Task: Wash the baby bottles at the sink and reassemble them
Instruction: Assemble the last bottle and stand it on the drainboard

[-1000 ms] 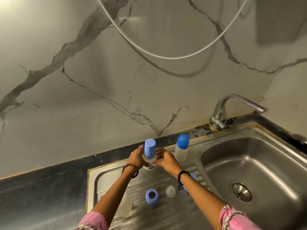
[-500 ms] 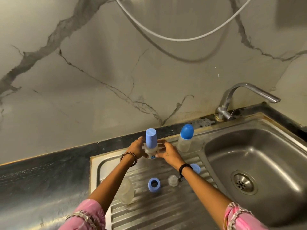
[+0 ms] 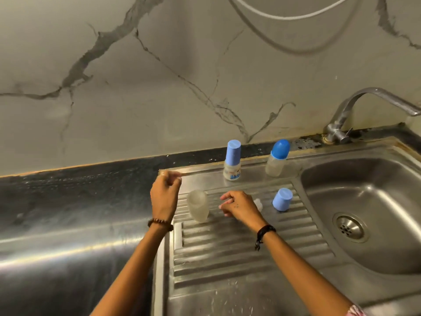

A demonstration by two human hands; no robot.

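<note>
Both hands have let go of the capped bottle (image 3: 232,165), which now stands by the wall beside a second capped bottle (image 3: 277,159). Left hand (image 3: 164,194) and right hand (image 3: 240,206) hover loosely curled, holding nothing, either side of an uncapped bottle (image 3: 198,205) on the drainboard (image 3: 239,249). That one likely comes next; a loose cap (image 3: 282,199) waits nearby.

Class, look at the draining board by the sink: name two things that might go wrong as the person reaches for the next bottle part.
1. The uncapped clear bottle stands on uneven ridges between both hands; a knock from the left hand might topple it.
2. The loose blue cap sits near the basin edge and could roll in.
</note>
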